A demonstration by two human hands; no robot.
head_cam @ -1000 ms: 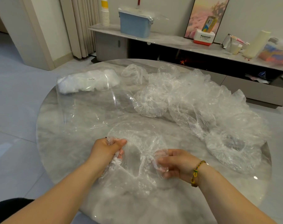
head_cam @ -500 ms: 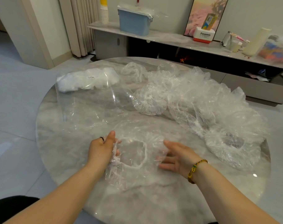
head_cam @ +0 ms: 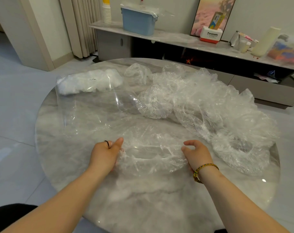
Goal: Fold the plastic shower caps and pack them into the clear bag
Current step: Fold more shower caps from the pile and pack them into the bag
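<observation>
Two hands curled: left hand (head_cam: 106, 153), right hand (head_cam: 197, 153) grip shower cap (head_cam: 151, 158) edges

cap (head_cam: 153, 153) on table (head_cam: 159, 207) just before me, between my left hand (head_cam: 106, 155) and right hand (head_cam: 197, 155) | bag (head_cam: 92, 111) behind it to the left, bundle (head_cam: 85, 83) in its far end | pile (head_cam: 210, 105) behind-right, beside bag | shelf (head_cam: 176, 39) behind table
</observation>
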